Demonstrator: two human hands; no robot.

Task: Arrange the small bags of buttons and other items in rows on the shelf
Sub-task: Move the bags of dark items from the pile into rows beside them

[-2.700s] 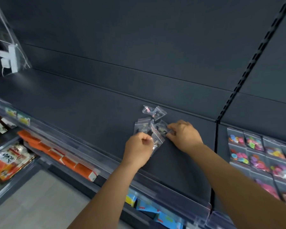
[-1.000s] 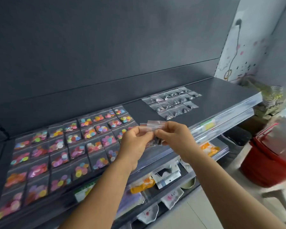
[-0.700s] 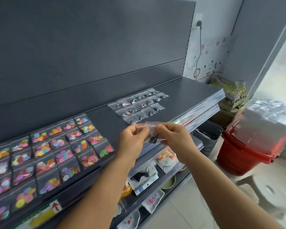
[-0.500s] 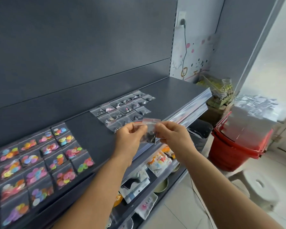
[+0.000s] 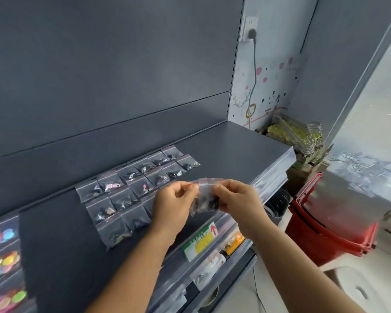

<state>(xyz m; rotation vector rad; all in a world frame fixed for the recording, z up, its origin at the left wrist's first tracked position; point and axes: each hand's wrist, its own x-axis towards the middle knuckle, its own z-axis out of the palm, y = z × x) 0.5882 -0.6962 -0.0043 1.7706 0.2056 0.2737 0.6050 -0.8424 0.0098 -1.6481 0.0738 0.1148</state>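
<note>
Both my hands hold a small stack of clear zip bags with dark items inside, above the front edge of the dark grey shelf. My left hand pinches the stack's left side and my right hand pinches its right side. On the shelf behind my hands lie several clear bags of dark items in rows. At the far left edge lie bags of coloured buttons.
A clear price rail with a green and yellow label runs along the shelf front. Lower shelves hold packaged goods. Red baskets stand on the floor at right, with a white stool near them. A wall plug hangs above.
I gathered the bags from a loose pile further left and carried them to the right. The view has swung past the button bags to the rows of dark-item bags.
</note>
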